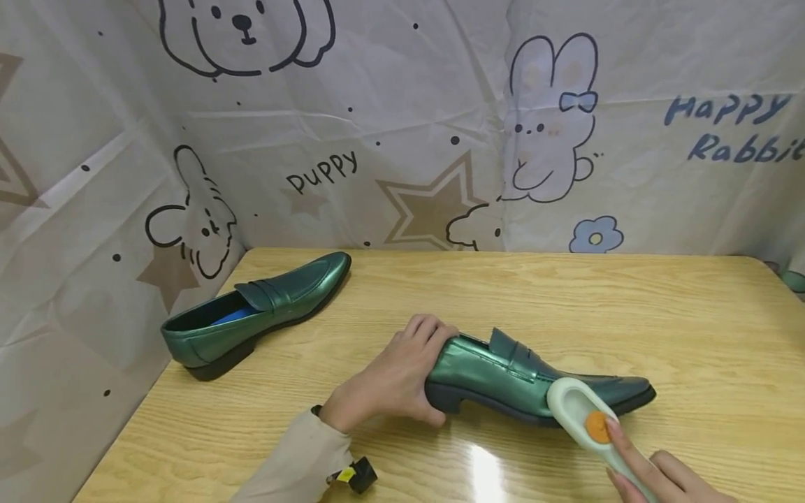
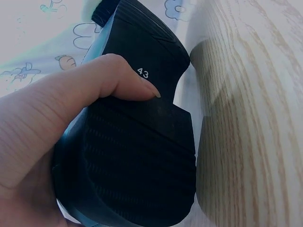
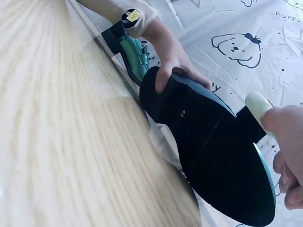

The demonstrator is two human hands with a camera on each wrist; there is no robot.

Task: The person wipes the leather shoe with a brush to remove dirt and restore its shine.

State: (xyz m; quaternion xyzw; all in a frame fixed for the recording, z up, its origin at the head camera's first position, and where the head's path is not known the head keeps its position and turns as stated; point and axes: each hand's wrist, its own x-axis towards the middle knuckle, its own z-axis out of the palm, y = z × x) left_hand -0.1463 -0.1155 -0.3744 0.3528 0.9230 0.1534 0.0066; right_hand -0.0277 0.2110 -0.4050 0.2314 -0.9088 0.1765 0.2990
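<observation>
A metallic green loafer is held on its side edge over the table, toe pointing right. My left hand grips it round the heel. In the left wrist view, the thumb lies across the black sole, by the number 43. My right hand holds a pale green shoe brush by its handle, with a finger at the round orange button. Dark bristles meet the side of the loafer's front part in the right wrist view.
The matching green loafer, with a blue insole, stands at the table's back left. The wood-grain table backs onto a printed cloth with cartoon animals, which also hangs along the left side.
</observation>
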